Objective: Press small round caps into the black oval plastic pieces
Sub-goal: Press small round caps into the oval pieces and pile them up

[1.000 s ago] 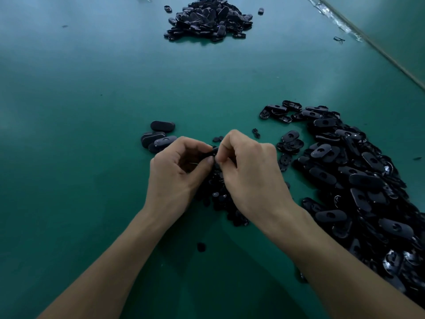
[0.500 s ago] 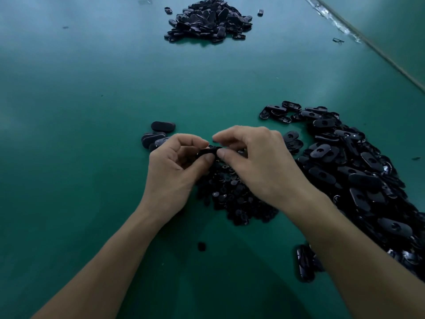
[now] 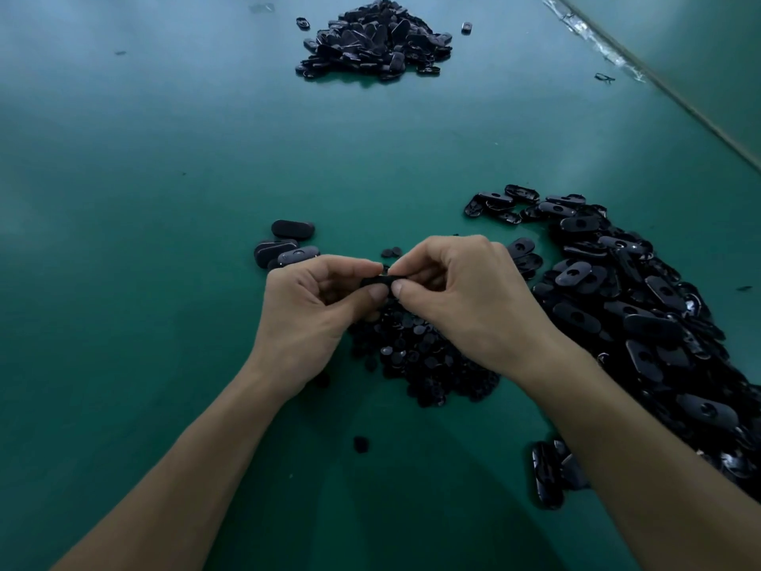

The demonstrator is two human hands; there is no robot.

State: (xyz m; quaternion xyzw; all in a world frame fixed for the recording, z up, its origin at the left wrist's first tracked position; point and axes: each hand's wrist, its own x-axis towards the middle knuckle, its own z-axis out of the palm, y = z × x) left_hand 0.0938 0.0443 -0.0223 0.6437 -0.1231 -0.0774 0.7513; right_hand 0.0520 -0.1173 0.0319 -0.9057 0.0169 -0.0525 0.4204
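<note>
My left hand [image 3: 313,307] and my right hand [image 3: 465,298] meet above the table's middle and together pinch one black oval piece [image 3: 376,281] between thumbs and forefingers. Only a dark sliver of that piece shows between the fingertips. Under the hands lies a heap of small round caps [image 3: 420,356]. A big pile of black oval pieces [image 3: 626,307] spreads along the right side. Three ovals in a small group [image 3: 288,247] lie just left of my left hand.
A second heap of black oval pieces [image 3: 374,39] sits far back in the middle of the green table [image 3: 144,199]. One loose cap [image 3: 360,444] lies near my forearms. The table's edge [image 3: 679,101] runs diagonally at the upper right.
My right hand has drawn back from over the piece, so both hands now pinch it end to end. The hands sit slightly lower and closer together.
</note>
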